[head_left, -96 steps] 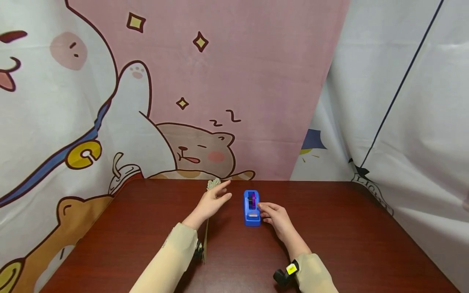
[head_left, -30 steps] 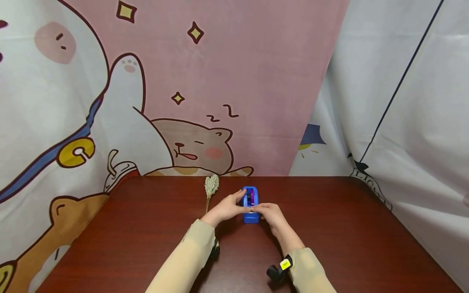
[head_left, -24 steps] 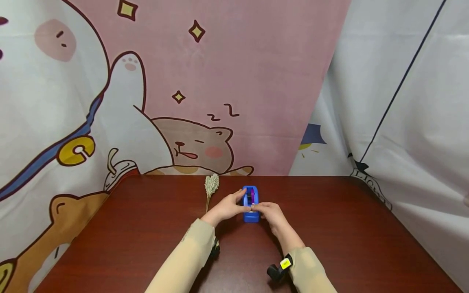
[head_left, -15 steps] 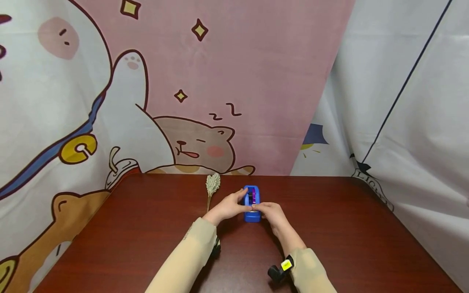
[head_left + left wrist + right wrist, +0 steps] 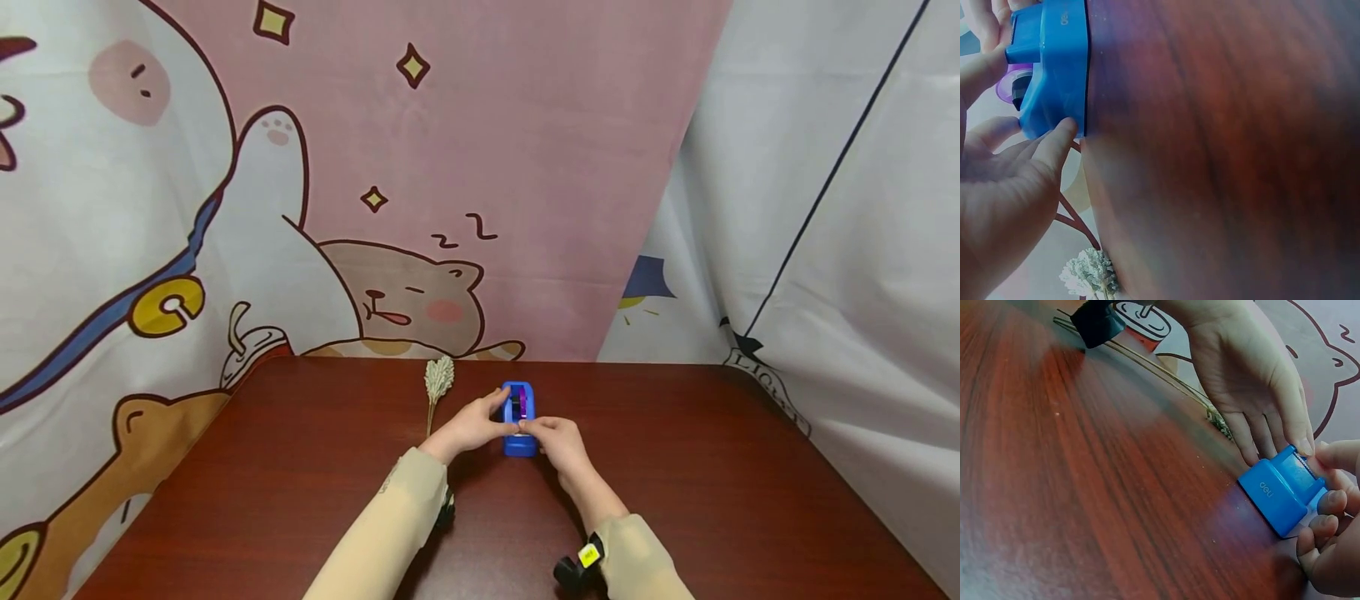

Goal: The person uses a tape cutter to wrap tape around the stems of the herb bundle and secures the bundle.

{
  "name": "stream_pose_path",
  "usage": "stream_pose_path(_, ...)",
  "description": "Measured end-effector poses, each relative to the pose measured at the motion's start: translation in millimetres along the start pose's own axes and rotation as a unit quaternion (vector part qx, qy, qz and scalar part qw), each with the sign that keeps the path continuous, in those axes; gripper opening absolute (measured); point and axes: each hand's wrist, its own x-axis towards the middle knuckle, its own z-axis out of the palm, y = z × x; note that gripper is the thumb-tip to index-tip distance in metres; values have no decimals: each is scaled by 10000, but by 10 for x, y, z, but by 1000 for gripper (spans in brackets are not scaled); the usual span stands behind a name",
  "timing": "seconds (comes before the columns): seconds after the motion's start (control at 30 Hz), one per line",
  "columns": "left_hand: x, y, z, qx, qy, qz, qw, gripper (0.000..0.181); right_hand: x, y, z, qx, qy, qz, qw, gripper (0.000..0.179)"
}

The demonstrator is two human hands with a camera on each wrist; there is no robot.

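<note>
A blue tape dispenser (image 5: 519, 448) with a purple tape roll (image 5: 523, 402) stands upright on the table. My left hand (image 5: 470, 425) holds its left side; in the left wrist view the fingers (image 5: 1057, 147) lie low against the body (image 5: 1063, 81). Its thumb reaches to the cutter end. From the right, my right hand (image 5: 562, 446) has its thumb and index finger together at the toothed cutter (image 5: 1302, 464), pinching the tape end there, which the fingertips mostly hide. The other right fingers (image 5: 1329, 525) are curled beside the dispenser.
A sprig of pale dried flowers (image 5: 438, 379) on thin stems lies left of the dispenser, partly behind the left forearm. The dark red-brown table (image 5: 675, 483) ends at a cartoon-printed cloth (image 5: 570, 208) hanging behind. Black wrist cameras (image 5: 576, 571) jut from the sleeves.
Since the earliest frame, my left hand has come from over the flowers to the dispenser's left side, and my right fingers have shifted from its right edge to the cutter. Lately both hold nearly still.
</note>
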Motion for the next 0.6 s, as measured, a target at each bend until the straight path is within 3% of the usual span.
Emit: stream_pose_path(0.6,-28,13,-2,-25,-51,-105,9999,74,-143,11,-11,172,48,-95,9998,24)
